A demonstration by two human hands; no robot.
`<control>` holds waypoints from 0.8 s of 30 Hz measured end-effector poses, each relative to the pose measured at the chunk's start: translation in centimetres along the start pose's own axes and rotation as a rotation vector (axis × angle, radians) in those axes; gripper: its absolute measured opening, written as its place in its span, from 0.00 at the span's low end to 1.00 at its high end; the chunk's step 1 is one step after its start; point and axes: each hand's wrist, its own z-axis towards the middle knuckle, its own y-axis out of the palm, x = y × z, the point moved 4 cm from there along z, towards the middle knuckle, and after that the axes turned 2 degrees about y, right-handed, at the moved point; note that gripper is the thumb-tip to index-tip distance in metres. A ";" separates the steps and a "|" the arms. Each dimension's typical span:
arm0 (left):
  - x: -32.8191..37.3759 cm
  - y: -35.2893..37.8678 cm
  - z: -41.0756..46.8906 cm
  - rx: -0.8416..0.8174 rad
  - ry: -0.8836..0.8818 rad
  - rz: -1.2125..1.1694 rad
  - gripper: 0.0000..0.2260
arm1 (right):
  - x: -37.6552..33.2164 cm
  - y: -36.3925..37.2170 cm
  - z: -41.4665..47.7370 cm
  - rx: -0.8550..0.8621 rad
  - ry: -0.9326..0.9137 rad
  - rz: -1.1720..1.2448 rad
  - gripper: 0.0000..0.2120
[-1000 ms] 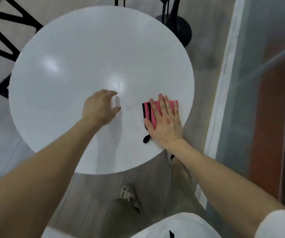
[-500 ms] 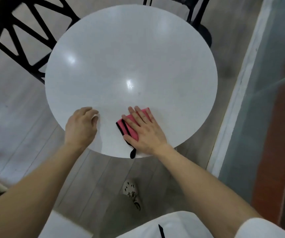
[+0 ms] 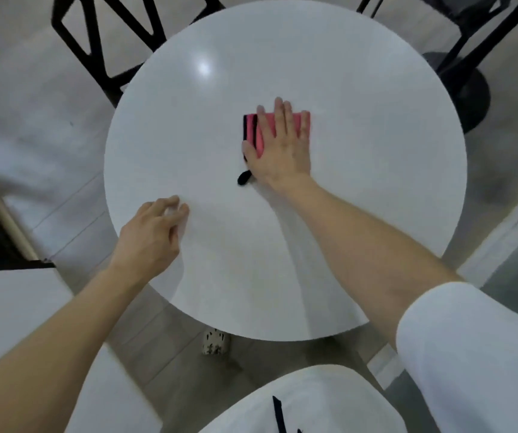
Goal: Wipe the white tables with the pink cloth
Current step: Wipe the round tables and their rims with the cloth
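A round white table [image 3: 360, 198] fills the middle of the view. A folded pink cloth [image 3: 259, 132] with a black edge and a black loop lies near the table's centre. My right hand [image 3: 278, 148] lies flat on the cloth with straight fingers, pressing it onto the tabletop and covering most of it. My left hand [image 3: 151, 235] rests at the table's left front edge, fingers loosely bent, holding nothing.
A black open-frame chair [image 3: 101, 35] stands behind the table at the left. Another black chair and a round black base [image 3: 467, 85] are at the back right. A white surface [image 3: 8, 307] with a dark frame lies at the left. A pale strip [image 3: 507, 226] runs along the floor at the right.
My right hand has slid the pink cloth from the table's near edge up towards its centre. My left hand stayed at the left front edge. The view has shifted closer over the table.
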 end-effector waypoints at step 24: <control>1.2 -1.9 1.2 -0.223 -0.187 -0.054 0.29 | -6.0 1.7 -3.4 -0.085 -0.742 -0.031 0.35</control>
